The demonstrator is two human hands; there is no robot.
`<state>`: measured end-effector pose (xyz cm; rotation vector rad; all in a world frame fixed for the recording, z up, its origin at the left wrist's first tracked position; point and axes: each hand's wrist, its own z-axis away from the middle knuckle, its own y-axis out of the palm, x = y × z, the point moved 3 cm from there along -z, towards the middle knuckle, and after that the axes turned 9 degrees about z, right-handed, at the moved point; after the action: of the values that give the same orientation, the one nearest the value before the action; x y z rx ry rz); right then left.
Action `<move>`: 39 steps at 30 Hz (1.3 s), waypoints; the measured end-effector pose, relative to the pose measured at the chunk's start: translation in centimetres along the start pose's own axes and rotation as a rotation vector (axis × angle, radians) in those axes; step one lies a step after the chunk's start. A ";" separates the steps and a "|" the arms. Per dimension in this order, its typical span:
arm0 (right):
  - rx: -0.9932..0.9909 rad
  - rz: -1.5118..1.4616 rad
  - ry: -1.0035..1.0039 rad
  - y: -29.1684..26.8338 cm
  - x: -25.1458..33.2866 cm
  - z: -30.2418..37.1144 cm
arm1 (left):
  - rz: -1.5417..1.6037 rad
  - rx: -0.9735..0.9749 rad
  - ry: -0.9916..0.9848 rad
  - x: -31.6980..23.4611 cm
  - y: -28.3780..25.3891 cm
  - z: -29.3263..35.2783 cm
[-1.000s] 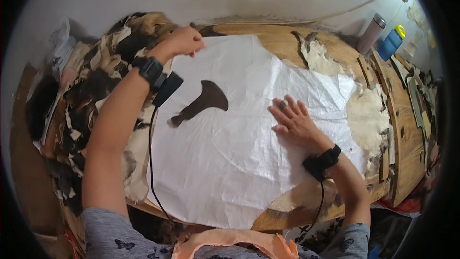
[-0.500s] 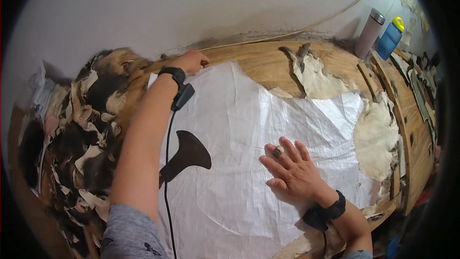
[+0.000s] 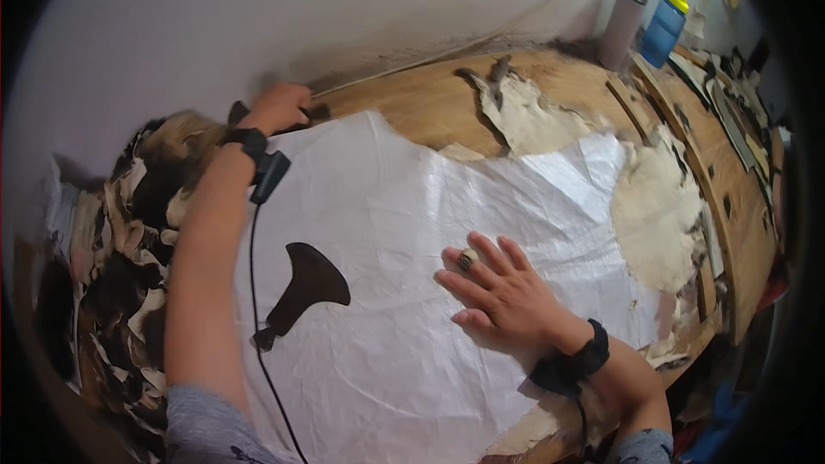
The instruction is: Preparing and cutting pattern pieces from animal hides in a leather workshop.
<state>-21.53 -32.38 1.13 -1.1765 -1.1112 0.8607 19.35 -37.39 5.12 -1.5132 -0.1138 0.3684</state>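
Note:
A white woven plastic sheet covers the pale hide on the wooden board. Flat on it lies my right hand, fingers spread and a ring on one of them. My left hand is at the board's far left edge by the wall, fingers curled round a dark elongated thing; both its ends stick out, but its kind is unclear. A dark brown tool with a flared, crescent-shaped end and a narrow stem rests on the sheet between my arms.
Brown, black and cream fur scraps are heaped at the left. Beyond the sheet lies a pale hide piece. A pink flask and a blue bottle with yellow lid stand far right, near wooden strips. A cable trails from my left wrist.
My left hand has moved left along the far edge and now grips the dark elongated thing. My right hand stays flat on the sheet. The whole view has shifted somewhat.

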 end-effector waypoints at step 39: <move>-0.688 -0.750 1.215 -3.9 -16.3 29.4 | 0.147 0.359 0.582 -38.0 11.9 16.6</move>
<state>-54.29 -40.88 2.14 -1.3291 -0.6624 -0.8384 -23.27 -33.06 0.31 -1.2208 0.5004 0.0470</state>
